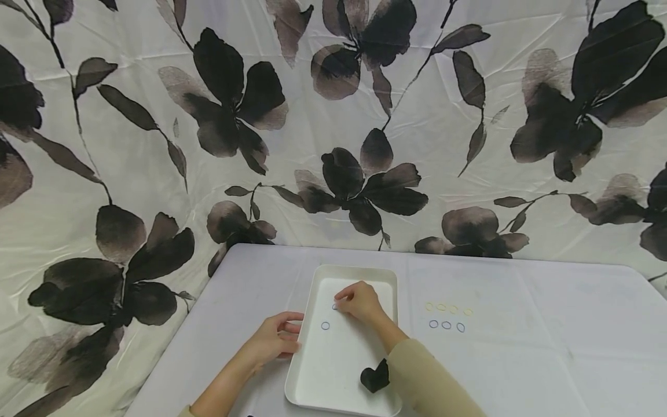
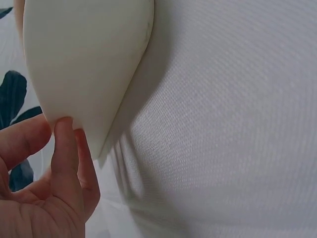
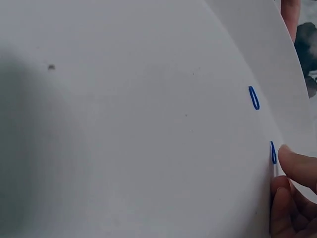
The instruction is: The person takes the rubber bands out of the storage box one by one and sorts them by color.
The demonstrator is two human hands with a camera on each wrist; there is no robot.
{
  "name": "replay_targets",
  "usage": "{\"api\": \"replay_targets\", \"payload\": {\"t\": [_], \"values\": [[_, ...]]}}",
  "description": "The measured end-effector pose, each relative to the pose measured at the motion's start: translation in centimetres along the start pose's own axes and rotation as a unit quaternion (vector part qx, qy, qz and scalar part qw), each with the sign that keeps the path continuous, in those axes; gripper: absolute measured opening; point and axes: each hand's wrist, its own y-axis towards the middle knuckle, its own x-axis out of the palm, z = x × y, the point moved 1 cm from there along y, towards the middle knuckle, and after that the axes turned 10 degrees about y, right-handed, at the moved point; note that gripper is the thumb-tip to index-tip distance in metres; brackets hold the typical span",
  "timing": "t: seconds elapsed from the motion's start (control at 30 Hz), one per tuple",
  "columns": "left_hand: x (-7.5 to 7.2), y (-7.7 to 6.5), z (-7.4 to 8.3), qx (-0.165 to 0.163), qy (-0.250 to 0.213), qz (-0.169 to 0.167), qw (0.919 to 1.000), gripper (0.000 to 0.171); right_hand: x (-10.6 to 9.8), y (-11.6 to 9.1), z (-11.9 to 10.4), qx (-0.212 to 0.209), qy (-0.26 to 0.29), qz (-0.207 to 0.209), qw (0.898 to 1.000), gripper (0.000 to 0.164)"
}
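Note:
A white rectangular tray (image 1: 344, 370) lies on the white-covered table. My left hand (image 1: 276, 339) touches its left rim from outside; in the left wrist view the thumb and fingertips meet the tray's wall (image 2: 89, 64). Over the far part of the tray, my right hand (image 1: 361, 301) reaches down with bent fingers. A small blue ring (image 3: 273, 152) lies right beside its thumb and fingertips, partly covered by them in the head view. Thumb and index finger stand apart, with nothing visible between them. Another blue ring (image 1: 325, 326) lies in the tray nearer to me.
Right of the tray, several yellow rings (image 1: 441, 307) form a row on the table, with three blue rings (image 1: 446, 325) in a row below. A black object (image 1: 374, 377) shows by the right sleeve, over the tray. Behind the table hangs a floral cloth (image 1: 292, 127).

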Motion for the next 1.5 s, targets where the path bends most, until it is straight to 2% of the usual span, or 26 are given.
{"api": "replay_targets", "payload": {"t": [0.33,0.57,0.73,0.9,1.23,1.5], "values": [[-0.1,0.0,0.2,0.002,0.001,-0.003,1.0000,0.061,0.4,0.2,-0.2,-0.016,-0.048,0.004,0.999,0.009],[-0.1,-0.1,0.1,-0.003,0.000,-0.002,1.0000,0.061,0.1,-0.1,-0.4,-0.013,-0.053,0.001,0.999,0.004],[0.0,0.0,0.0,-0.003,-0.003,-0.002,1.0000,0.061,-0.3,-0.2,-0.3,-0.012,-0.028,-0.007,1.000,0.004],[-0.1,0.0,-0.1,-0.007,0.001,0.000,1.0000,0.061,-0.8,-0.2,-0.4,0.011,0.004,-0.022,1.000,0.005],[0.0,0.0,0.0,-0.010,0.003,-0.001,0.9999,0.060,-1.4,-0.5,-0.9,0.026,0.035,-0.038,0.998,0.005],[0.0,0.0,0.3,-0.011,0.009,0.002,0.9999,0.061,-2.0,-0.5,-1.3,0.045,0.064,-0.035,0.996,0.005]]}}
